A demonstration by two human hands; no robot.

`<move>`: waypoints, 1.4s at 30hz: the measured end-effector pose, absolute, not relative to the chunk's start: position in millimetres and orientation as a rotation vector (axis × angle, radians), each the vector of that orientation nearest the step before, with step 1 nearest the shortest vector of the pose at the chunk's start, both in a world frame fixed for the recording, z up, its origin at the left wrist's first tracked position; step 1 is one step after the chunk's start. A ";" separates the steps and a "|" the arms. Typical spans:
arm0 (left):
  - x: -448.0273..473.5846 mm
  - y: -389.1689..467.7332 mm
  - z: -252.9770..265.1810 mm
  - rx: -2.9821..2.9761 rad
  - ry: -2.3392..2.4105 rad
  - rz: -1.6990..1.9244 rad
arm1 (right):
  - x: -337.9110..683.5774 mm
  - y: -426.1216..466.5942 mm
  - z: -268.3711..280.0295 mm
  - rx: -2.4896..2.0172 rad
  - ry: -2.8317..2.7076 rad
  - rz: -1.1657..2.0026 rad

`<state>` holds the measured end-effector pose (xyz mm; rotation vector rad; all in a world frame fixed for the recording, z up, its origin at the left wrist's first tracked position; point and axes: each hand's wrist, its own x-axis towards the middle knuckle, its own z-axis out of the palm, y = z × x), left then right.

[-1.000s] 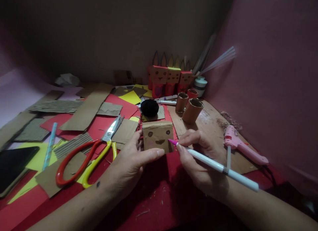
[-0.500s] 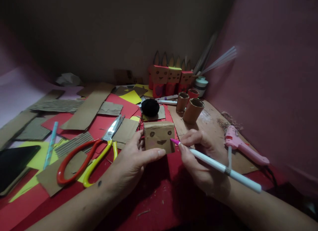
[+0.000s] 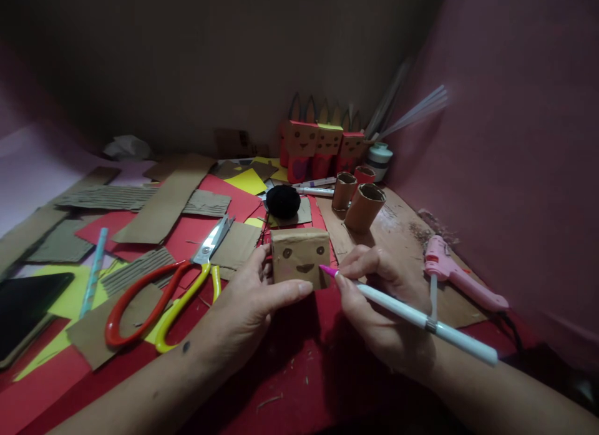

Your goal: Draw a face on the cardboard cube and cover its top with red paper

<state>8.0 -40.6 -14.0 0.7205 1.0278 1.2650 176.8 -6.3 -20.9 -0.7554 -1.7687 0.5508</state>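
In the head view, a small cardboard box [image 3: 300, 251] with drawn eyes and a mouth is held in the left hand [image 3: 259, 298], its thumb over the low front edge and other fingers at the side. The right hand [image 3: 379, 298] pinches a white pen [image 3: 402, 307]; its pink tip is by the box's right side, but it is hard to tell if they touch. A black ball [image 3: 282, 201] sits just behind the box. Big scissors [image 3: 171, 307] lie left, a pink glue gun [image 3: 461, 276] right. The thumb hides part of the box, and a dark flat thing [image 3: 28, 310] is cut off at the left edge
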 end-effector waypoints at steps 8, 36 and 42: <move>9.0 -41.2 -11.1 0.713 1.020 1.258 | 177.2 -6.1 -19.1 -0.750 -1.704 0.605; 8.9 -41.0 -10.9 0.679 1.000 1.247 | 178.8 -6.5 -18.6 -0.772 -1.717 0.597; 8.7 -40.4 -11.4 0.699 1.037 1.260 | 179.3 -6.9 -18.3 -0.813 -1.743 0.514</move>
